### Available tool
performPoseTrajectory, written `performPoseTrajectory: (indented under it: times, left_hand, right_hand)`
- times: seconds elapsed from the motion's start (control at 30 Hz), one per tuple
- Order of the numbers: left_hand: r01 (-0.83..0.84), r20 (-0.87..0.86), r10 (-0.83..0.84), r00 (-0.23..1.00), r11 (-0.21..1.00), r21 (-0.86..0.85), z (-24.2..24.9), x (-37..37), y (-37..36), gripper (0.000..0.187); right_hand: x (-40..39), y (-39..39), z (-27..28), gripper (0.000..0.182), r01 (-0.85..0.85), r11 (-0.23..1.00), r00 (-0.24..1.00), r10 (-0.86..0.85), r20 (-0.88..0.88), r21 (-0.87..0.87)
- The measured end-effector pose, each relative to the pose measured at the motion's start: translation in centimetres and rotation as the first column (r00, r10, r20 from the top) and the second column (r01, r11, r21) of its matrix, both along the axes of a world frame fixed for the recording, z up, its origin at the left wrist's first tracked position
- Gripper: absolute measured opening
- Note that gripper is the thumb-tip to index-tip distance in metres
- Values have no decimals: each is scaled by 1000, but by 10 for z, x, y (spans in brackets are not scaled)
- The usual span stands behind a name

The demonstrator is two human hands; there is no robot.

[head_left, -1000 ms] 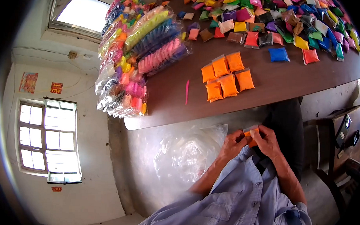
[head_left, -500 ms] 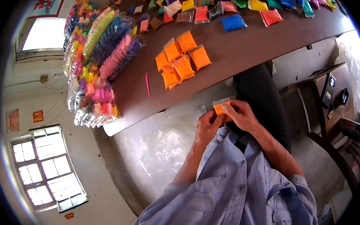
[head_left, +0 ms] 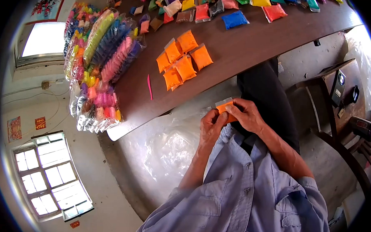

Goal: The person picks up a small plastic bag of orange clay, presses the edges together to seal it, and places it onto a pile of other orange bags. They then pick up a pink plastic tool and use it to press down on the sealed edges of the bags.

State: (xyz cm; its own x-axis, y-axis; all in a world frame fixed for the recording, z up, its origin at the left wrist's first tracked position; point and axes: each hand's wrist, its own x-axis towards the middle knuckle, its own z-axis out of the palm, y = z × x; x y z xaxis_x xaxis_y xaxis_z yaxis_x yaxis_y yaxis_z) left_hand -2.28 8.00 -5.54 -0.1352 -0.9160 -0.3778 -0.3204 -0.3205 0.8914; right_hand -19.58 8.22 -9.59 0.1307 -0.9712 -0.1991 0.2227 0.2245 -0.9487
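Both of my hands hold one small orange packet (head_left: 224, 106) above my lap, just off the table's near edge. My left hand (head_left: 211, 124) pinches its left side, and my right hand (head_left: 247, 115) grips the right side with the thumb across its face. A clear strip runs along the packet's top edge; the lower part is hidden by my fingers. On the brown table (head_left: 131, 95), several orange packets (head_left: 184, 67) lie in a close, partly overlapping group. Left of them is a thin pink tool (head_left: 149, 87).
Clear bags full of colored packets (head_left: 114, 58) are piled at the table's left end. Loose packets, including a blue one (head_left: 235, 20) and a red one (head_left: 274, 12), spread along the far side. A wooden chair (head_left: 341, 150) stands at right, and clear plastic (head_left: 168, 150) lies below the table.
The held packet has moved slightly left and tilted, with my left hand shifting a little up around its left end. The view has shifted slightly.
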Motion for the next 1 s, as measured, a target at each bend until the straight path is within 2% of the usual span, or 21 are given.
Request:
performPoseTrajectory:
  times: [0.07,0.2,0.27,0.3,0.37,0.6,0.67,0.8,0.87,1.0]
  left_hand:
    - [-55,-141,57,988,998,20,3,-5,1,23]
    - [-76,-152,71,986,997,-27,-14,2,2,24]
    - [-43,-44,38,998,992,-120,-16,7,1,24]
    - [-44,-44,39,998,992,-120,-15,7,1,24]
    - [-79,-35,77,996,994,-74,-11,6,0,24]
    - [-160,-168,154,974,987,-26,-14,7,1,22]
    - [-92,-109,86,990,994,-57,-15,13,0,22]
    - [-74,-39,71,997,994,-76,-12,13,-1,22]
    - [-127,-148,125,981,992,-7,-6,4,1,21]
    - [-121,-202,133,970,990,69,-1,-5,4,23]
  right_hand:
    - [2,0,-1,24,46,998,998,-45,52,-31]
    - [0,0,2,22,28,998,999,-30,-33,-54]
    - [0,0,3,20,-29,1000,999,29,-45,1]
    - [1,0,3,20,-30,1000,999,30,-45,1]
    - [4,-1,0,19,21,1000,999,-20,49,-7]
    - [3,1,0,20,29,999,999,-30,-19,-38]
    - [2,1,3,20,12,998,999,-15,-39,-61]
    - [3,1,3,20,-4,999,1000,4,-2,-47]
    - [3,1,2,21,35,997,999,-37,-24,-62]
    - [4,0,0,21,102,995,994,-102,-30,-21]
